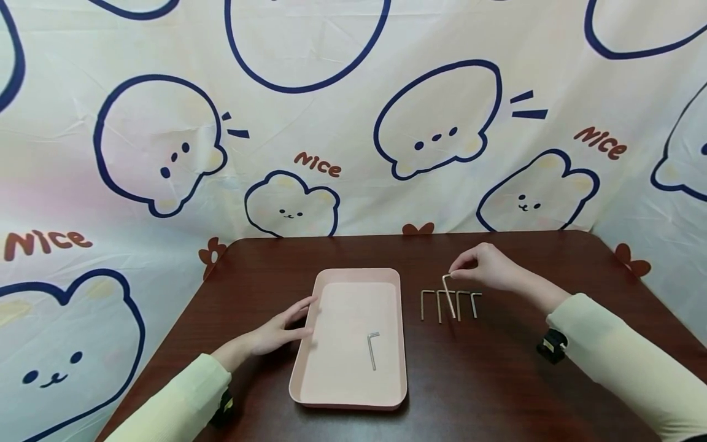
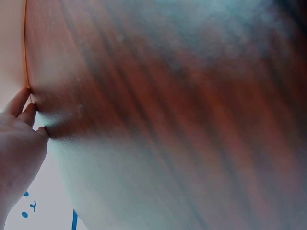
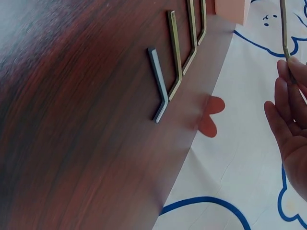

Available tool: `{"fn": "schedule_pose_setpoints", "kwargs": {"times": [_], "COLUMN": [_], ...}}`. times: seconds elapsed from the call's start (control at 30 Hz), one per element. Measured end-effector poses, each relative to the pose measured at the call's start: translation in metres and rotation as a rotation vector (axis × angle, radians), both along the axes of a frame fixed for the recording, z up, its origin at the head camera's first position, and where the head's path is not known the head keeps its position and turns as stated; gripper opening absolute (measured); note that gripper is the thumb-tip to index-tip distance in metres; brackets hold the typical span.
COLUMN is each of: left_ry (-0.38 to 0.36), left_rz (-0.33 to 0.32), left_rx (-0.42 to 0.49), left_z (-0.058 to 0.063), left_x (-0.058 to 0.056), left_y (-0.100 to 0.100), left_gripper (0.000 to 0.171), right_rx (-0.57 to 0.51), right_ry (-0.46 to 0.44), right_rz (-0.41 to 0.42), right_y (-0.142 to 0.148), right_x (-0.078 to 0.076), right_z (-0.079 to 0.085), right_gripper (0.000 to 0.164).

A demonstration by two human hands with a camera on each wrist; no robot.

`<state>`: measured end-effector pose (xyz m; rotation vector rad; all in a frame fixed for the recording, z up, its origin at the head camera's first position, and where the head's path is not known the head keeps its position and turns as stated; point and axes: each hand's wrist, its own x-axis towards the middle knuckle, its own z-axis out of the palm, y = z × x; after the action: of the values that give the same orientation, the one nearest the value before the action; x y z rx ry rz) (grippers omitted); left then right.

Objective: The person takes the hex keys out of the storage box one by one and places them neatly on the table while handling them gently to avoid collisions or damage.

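Note:
My right hand [image 1: 488, 267] pinches a hex key [image 1: 449, 296] by its short arm, the long arm hanging down over a row of several more hex keys [image 1: 423, 306]. In the right wrist view, that row shows a silvery hex key [image 3: 160, 86] at one end, beside brassy ones. A pale pink tray [image 1: 326, 387] lies left of the row, with one silver hex key [image 1: 372, 352] inside it. At the tray's left rim, the fairly straight fingers of my left hand [image 1: 276, 331] touch the edge, thumb nearer me.
The dark wood-grain table [image 1: 469, 380] bears the tray and the keys. Behind it hangs a pale cloth [image 1: 353, 123] printed with cartoon bears. Dark bands with small devices [image 1: 552, 345] sit at both wrists.

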<state>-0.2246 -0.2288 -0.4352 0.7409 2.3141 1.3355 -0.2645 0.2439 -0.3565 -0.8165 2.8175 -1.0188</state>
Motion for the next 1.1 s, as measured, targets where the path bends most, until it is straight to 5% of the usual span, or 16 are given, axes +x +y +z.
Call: {"fn": "schedule_pose_setpoints", "kwargs": {"times": [1.1], "left_ry": [0.020], "left_rz": [-0.014], "left_rx": [0.011], "left_z": [-0.002], "left_x": [-0.001], "left_y": [0.000], "left_gripper": [0.070], "right_rx": [0.000], "right_ry": [0.004], "right_rz": [-0.134], "right_y": [0.058], "right_x": [0.006], "right_z": [-0.025], "right_gripper": [0.010]}}
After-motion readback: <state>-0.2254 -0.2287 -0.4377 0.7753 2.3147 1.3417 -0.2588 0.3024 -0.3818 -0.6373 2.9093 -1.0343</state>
